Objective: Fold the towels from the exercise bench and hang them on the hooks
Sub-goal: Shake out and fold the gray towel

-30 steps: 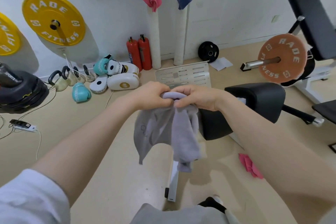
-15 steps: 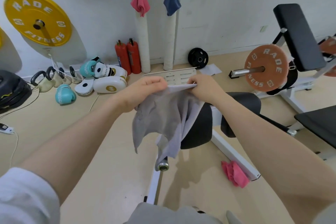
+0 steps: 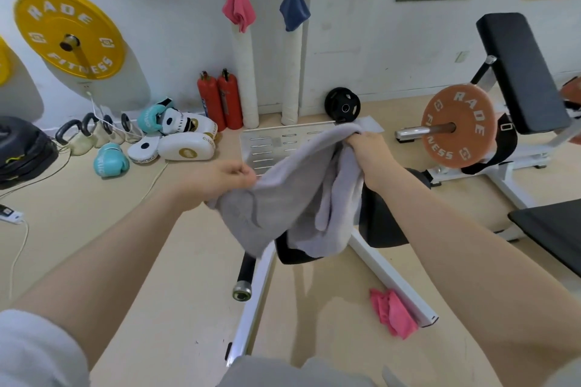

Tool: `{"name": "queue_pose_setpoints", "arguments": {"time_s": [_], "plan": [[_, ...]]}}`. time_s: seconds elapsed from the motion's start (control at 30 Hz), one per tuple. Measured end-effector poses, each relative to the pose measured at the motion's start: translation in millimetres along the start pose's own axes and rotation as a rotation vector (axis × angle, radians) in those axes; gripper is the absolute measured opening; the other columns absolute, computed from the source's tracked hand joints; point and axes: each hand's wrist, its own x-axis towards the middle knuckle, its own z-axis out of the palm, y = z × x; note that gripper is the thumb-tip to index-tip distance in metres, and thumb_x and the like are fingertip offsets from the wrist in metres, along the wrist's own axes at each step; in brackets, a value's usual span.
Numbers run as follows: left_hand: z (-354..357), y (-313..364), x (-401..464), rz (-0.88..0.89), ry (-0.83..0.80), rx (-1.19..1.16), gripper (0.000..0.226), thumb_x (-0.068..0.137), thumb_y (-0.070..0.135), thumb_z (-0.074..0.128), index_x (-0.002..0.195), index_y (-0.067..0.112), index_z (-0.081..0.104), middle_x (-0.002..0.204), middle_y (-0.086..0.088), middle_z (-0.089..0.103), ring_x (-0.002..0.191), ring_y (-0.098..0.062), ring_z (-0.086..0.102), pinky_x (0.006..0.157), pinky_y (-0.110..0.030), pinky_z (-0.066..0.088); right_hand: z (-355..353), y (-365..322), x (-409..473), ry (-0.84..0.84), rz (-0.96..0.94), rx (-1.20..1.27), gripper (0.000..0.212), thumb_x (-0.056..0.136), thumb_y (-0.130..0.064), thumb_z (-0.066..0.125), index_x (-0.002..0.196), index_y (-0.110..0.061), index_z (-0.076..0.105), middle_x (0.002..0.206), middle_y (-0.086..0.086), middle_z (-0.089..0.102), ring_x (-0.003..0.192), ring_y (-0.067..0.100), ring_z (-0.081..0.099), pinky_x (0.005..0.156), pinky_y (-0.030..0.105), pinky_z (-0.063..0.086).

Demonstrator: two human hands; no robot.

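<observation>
Your two hands hold the grey towel (image 3: 292,195) in the air, above the floor and in front of the black bench pad (image 3: 383,223). Your left hand (image 3: 223,181) pinches one edge, low and to the left. Your right hand (image 3: 369,148) grips the bunched upper corner, higher and well apart from the left. The cloth sags between them in loose folds. On the wall, a pink towel (image 3: 239,8) and a blue towel (image 3: 294,9) each hang from a hook, side by side. Another pink towel (image 3: 393,313) lies crumpled on the floor (image 3: 157,261), touching the white frame rail (image 3: 390,273).
</observation>
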Motion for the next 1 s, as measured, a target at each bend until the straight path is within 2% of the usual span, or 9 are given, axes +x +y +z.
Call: {"name": "queue_pose_setpoints", "arguments": {"time_s": [0.07, 0.13, 0.27, 0.37, 0.43, 0.57, 0.7, 0.9, 1.0], "plan": [[19.8, 9.3, 2.7, 0.08, 0.095, 0.394, 0.026, 0.086, 0.023, 0.058, 0.113, 0.02, 0.059, 0.096, -0.003, 0.06, 0.079, -0.015, 0.049, 0.053, -0.012, 0.037, -3.6, -0.2, -0.4, -0.077, -0.073, -0.033, 0.018, 0.086, -0.007, 0.047, 0.07, -0.012, 0.054, 0.07, 0.004, 0.054, 0.067, 0.016, 0.051, 0.06, 0.024, 0.04], [37.6, 31.2, -1.9, 0.14, 0.148, 0.232, 0.04, 0.086, 0.011, 0.055, 0.125, 0.012, 0.045, 0.093, -0.005, 0.053, 0.077, -0.016, 0.048, 0.052, -0.011, 0.036, -5.0, 1.2, -3.8, -0.181, -0.175, -0.125, 0.01, 0.08, -0.006, 0.049, 0.072, -0.008, 0.055, 0.073, 0.007, 0.048, 0.071, 0.016, 0.044, 0.063, 0.027, 0.035], [63.1, 70.8, 0.0, 0.262, 0.038, 0.073, 0.067, 0.077, 0.029, 0.072, 0.131, 0.029, 0.032, 0.083, 0.0, 0.055, 0.076, -0.014, 0.054, 0.066, -0.028, 0.045, -9.8, 1.9, -13.7, -0.447, -0.338, -0.376, 0.013, 0.075, -0.009, 0.06, 0.077, 0.002, 0.067, 0.07, 0.006, 0.053, 0.072, 0.014, 0.046, 0.068, 0.03, 0.037], [79.0, 86.3, 10.6, 0.279, 0.059, 0.268, 0.01, 0.085, 0.028, 0.061, 0.089, 0.023, 0.053, 0.073, 0.003, 0.056, 0.077, -0.02, 0.055, 0.061, -0.026, 0.04, -21.4, 1.0, -21.2, -0.57, -0.359, -0.324, 0.015, 0.08, -0.011, 0.064, 0.09, -0.014, 0.075, 0.087, -0.002, 0.072, 0.089, 0.01, 0.063, 0.082, 0.022, 0.048], [86.1, 88.4, 16.8, 0.241, 0.12, 0.259, 0.022, 0.089, 0.021, 0.051, 0.067, 0.019, 0.049, 0.065, 0.001, 0.049, 0.072, -0.02, 0.049, 0.056, -0.026, 0.033, -31.6, 3.9, -20.4, -0.601, -0.36, -0.309, 0.018, 0.082, -0.013, 0.064, 0.096, -0.02, 0.074, 0.097, -0.002, 0.073, 0.097, 0.01, 0.064, 0.088, 0.023, 0.049], [92.0, 93.4, 21.1, 0.2, 0.375, -0.14, 0.02, 0.091, 0.005, 0.037, 0.078, 0.016, 0.048, 0.069, 0.005, 0.045, 0.066, -0.01, 0.043, 0.055, -0.019, 0.032, -49.6, 12.9, -13.6, -0.579, -0.306, -0.339, 0.006, 0.082, -0.015, 0.067, 0.087, -0.018, 0.067, 0.079, 0.0, 0.064, 0.07, 0.004, 0.057, 0.069, 0.019, 0.045], [78.6, 95.4, 27.4, 0.071, 0.53, -0.662, 0.021, 0.097, 0.011, 0.033, 0.097, 0.011, 0.054, 0.087, -0.005, 0.053, 0.089, -0.022, 0.052, 0.08, -0.03, 0.044, -61.8, 25.1, -7.3, -0.634, -0.246, -0.39, 0.029, 0.084, -0.023, 0.066, 0.098, 0.002, 0.064, 0.085, 0.01, 0.059, 0.076, 0.018, 0.053, 0.074, 0.028, 0.043], [91.4, 96.2, 14.3, 0.156, 0.115, -0.13, 0.057, 0.073, 0.018, 0.073, 0.123, 0.022, 0.046, 0.106, 0.0, 0.058, 0.092, -0.013, 0.054, 0.083, -0.027, 0.045, -60.8, 32.5, -8.0, -0.542, -0.325, -0.256, 0.02, 0.095, -0.014, 0.048, 0.096, 0.004, 0.057, 0.082, 0.006, 0.056, 0.075, 0.01, 0.051, 0.074, 0.023, 0.042], [102.4, 109.9, 9.4, 0.336, -0.07, -0.059, 0.029, 0.078, 0.013, 0.069, 0.103, 0.016, 0.055, 0.089, -0.006, 0.061, 0.074, -0.008, 0.053, 0.072, -0.02, 0.046, -57.1, 25.2, -13.8, -0.552, -0.394, -0.266, 0.021, 0.094, -0.018, 0.05, 0.091, -0.002, 0.063, 0.078, 0.003, 0.061, 0.07, 0.005, 0.054, 0.07, 0.018, 0.044]]}}
